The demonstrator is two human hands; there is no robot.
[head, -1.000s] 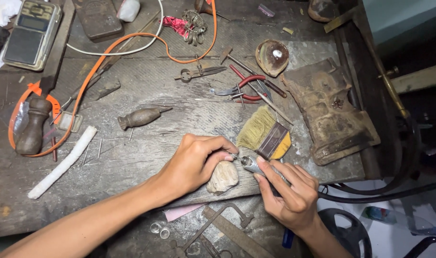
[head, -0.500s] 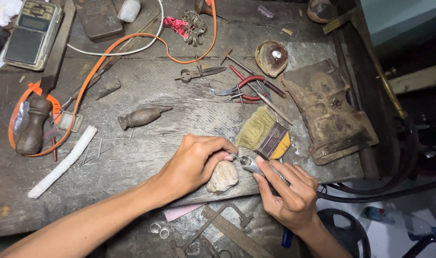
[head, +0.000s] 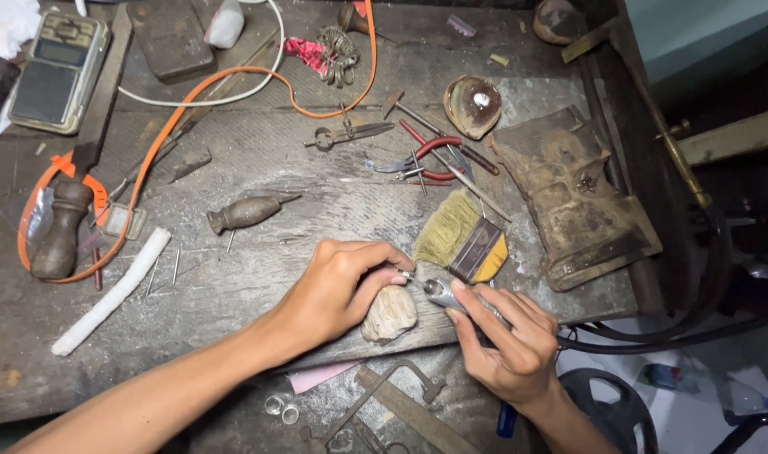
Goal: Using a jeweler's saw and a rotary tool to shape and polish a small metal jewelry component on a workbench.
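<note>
Scarred wooden workbench [head: 258, 160] unchanged since before; both hands stay put. Right hand [head: 510, 340] grasps a metal handpiece [head: 443, 293], long axis pointing far-left toward left hand's [head: 337, 290] pinched fingertips.

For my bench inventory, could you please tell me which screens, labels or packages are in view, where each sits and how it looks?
Pocket scale: far left corner of the workbench, flat grey rectangle with a small display window and dark weighing plate.
No packages, labels or signs can be made out.
</note>
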